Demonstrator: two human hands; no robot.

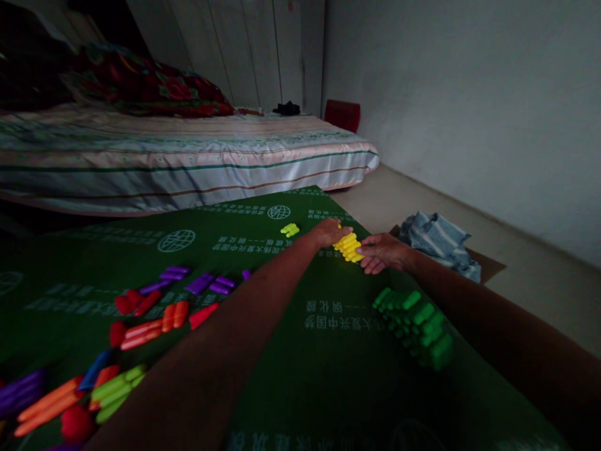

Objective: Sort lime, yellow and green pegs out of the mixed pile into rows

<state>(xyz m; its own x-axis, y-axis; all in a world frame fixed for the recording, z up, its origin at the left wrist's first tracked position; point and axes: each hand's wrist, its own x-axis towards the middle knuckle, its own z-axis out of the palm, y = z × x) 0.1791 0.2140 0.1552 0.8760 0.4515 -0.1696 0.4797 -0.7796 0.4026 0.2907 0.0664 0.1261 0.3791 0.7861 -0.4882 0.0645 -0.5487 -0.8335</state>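
Both arms reach far forward over a green printed mat (300, 351). My left hand (328, 233) and my right hand (382, 252) press from either side on a small bundle of yellow plastic sticks (348, 248) lying on the mat. The fingers of both hands touch the bundle's ends. Nearer to me, under my right forearm, lies a heap of green sticks (416, 322). A few lime-yellow pieces (290, 230) sit just left of my left hand.
Purple sticks (200, 283), red ones (141, 313), and orange, lime and blue ones (94, 388) lie scattered on the mat's left half. A bed (178, 156) with a striped cover stands behind. A striped cloth (439, 241) lies on the floor at the right, near the wall.
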